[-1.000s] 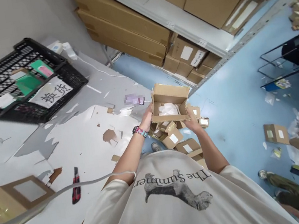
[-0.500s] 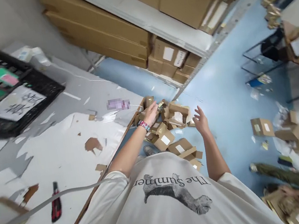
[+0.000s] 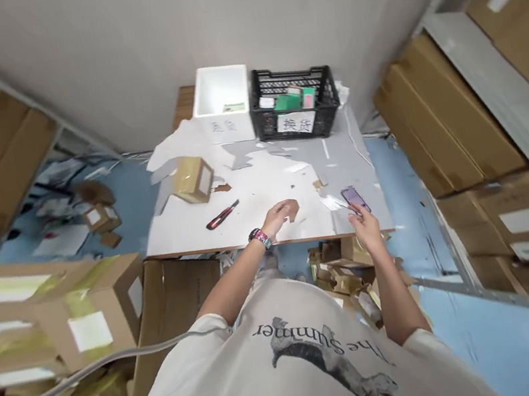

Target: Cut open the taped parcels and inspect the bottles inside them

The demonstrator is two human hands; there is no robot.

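My left hand (image 3: 277, 219) is over the near part of the table, fingers stretched out beside a torn brown cardboard scrap (image 3: 291, 209); whether they touch it I cannot tell. At the right, my right hand (image 3: 366, 227) has its fingers at the near end of a phone (image 3: 355, 199), partly covering it; no firm grip shows. A red and black utility knife (image 3: 223, 214) lies left of my left hand. Behind the knife sits a taped cardboard box (image 3: 193, 179).
A white foam box (image 3: 223, 107) and a black crate (image 3: 294, 102) with green items stand at the table's back. Taped cartons (image 3: 85, 309) are stacked at the left. Opened boxes (image 3: 343, 273) lie on the floor below the table's front edge. Shelves of cartons (image 3: 434, 122) flank the right.
The view has swung left from the floor boxes and shelf to face the table. Both hands have moved from over the floor boxes to the table, my right hand to the phone.
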